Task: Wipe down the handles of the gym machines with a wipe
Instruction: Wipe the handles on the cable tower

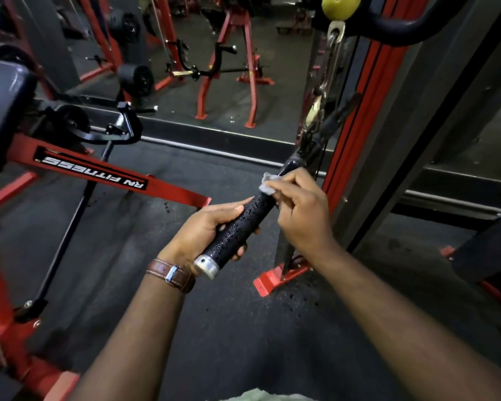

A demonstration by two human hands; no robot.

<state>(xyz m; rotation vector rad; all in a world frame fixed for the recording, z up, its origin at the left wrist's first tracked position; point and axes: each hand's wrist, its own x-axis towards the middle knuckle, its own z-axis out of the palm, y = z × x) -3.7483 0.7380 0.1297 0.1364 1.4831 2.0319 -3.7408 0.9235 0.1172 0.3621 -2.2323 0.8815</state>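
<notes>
A black rubber cable handle (237, 230) with a silver end cap is dotted with water drops and runs diagonally up to a chain and carabiner (327, 91). My left hand (206, 230) grips the handle's lower part from underneath, near the cap. My right hand (298, 209) pinches a small grey-white wipe (268, 183) against the handle's upper part. Part of the wipe is hidden under my fingers.
A red machine frame with an "RN FITNESS" label (93, 172) and a black pad stands at left. The red and black cable tower upright (368, 111) rises at right, its red foot (272, 280) on the dark floor. A mirror behind reflects more red racks.
</notes>
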